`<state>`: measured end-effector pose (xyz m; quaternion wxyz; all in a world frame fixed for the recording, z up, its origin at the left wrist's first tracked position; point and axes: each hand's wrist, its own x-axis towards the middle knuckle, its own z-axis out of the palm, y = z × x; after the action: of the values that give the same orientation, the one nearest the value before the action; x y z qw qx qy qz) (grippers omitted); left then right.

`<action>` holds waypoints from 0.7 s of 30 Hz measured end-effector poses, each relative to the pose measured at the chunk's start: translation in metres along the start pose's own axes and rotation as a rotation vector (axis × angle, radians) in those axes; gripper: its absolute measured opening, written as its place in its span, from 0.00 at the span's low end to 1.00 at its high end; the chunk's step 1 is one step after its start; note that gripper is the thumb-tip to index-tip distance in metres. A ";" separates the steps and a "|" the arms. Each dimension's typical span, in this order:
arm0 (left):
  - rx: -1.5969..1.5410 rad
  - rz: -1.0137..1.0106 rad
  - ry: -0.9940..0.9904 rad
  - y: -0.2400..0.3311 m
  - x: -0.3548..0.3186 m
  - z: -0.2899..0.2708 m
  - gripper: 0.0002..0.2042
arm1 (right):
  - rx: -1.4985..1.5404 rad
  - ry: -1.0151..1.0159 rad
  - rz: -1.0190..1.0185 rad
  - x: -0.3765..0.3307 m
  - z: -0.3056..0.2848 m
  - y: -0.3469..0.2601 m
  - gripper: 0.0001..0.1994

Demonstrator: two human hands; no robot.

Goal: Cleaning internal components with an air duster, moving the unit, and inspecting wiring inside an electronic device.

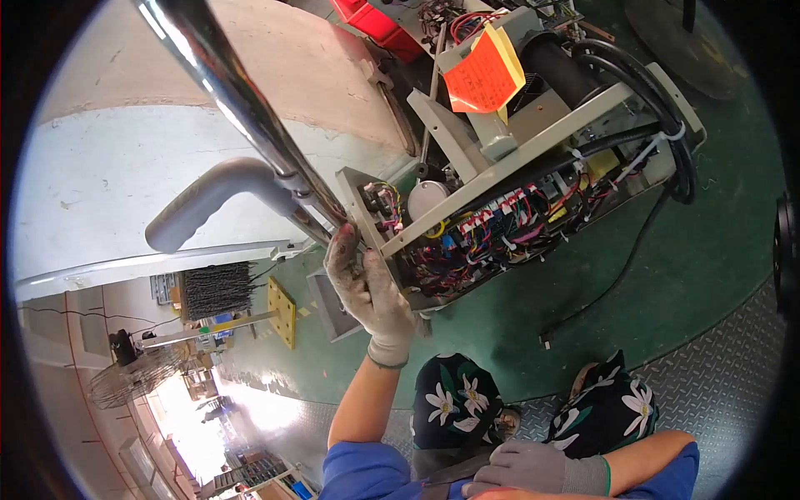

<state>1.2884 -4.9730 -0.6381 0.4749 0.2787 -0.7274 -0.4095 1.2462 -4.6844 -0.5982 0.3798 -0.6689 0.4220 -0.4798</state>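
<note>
My left hand (371, 292), in a worn whitish glove, reaches up to the end of a beige metal frame (508, 175). Its fingers bend around the spot where a chrome tube (242, 96) comes down to the frame; what they grip is hidden. A grey curved handle (208, 200) juts out left of the tube. Inside the open frame, right of this hand, lie bundled coloured wires (475, 242) with white connectors. My right hand (537, 468), in a grey glove, lies low against my body with its fingers stretched out, holding nothing that I can see.
An orange note (481, 77) stands on the frame, near thick black cables (679, 142). A loose black cable (612, 287) trails over the green floor (667, 300). Left are a yellow plate (282, 312), a grey tray (332, 307) and a wire-cage fan (137, 379).
</note>
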 end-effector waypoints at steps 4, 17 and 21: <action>0.070 -0.035 -0.013 -0.001 0.001 -0.002 0.22 | 0.039 -0.046 -0.018 0.006 -0.013 0.010 0.13; 0.057 -0.152 -0.020 0.001 0.003 0.000 0.25 | 0.129 -0.048 -0.119 0.009 -0.025 0.041 0.15; 0.064 -0.149 -0.017 -0.002 0.002 -0.001 0.25 | 0.192 -0.127 -0.108 0.010 -0.034 0.042 0.16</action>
<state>1.2891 -4.9755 -0.6385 0.4277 0.3435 -0.7215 -0.4225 1.2068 -4.7125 -0.6251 0.4417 -0.6803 0.3123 -0.4945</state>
